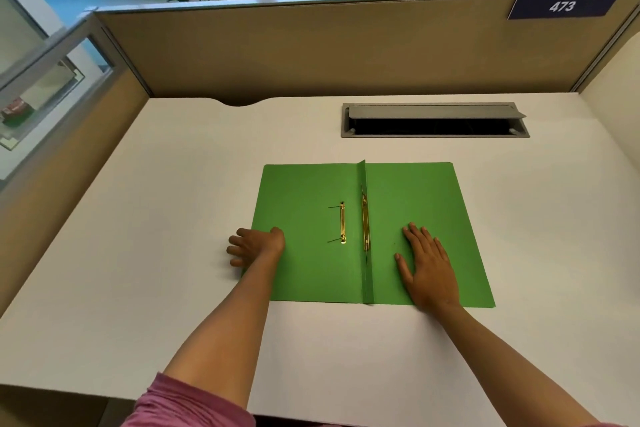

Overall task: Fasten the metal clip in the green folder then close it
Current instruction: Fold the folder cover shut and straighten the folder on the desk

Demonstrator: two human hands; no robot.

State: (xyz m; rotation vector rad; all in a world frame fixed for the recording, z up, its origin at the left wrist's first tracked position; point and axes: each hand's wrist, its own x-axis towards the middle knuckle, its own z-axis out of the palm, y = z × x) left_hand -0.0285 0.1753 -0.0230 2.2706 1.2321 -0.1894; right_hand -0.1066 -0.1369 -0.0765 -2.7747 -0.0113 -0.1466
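The green folder (415,198) lies open and flat on the white desk (173,253). A loose gold clip bar (342,222) rests on the left cover, with thin prongs sticking out to its left. A longer gold metal strip (365,225) runs along the spine fold. My left hand (256,243) sits at the folder's left edge, thumb on the cover and fingers spread on the desk. My right hand (427,262) presses flat, fingers apart, on the right cover near the spine. Neither hand touches the metal parts.
A grey cable hatch (434,120) with its lid raised sits in the desk behind the folder. Tan partition walls (311,48) enclose the desk at the back and both sides. A sign reading 473 (561,6) hangs at top right. Plants stand behind the partition.
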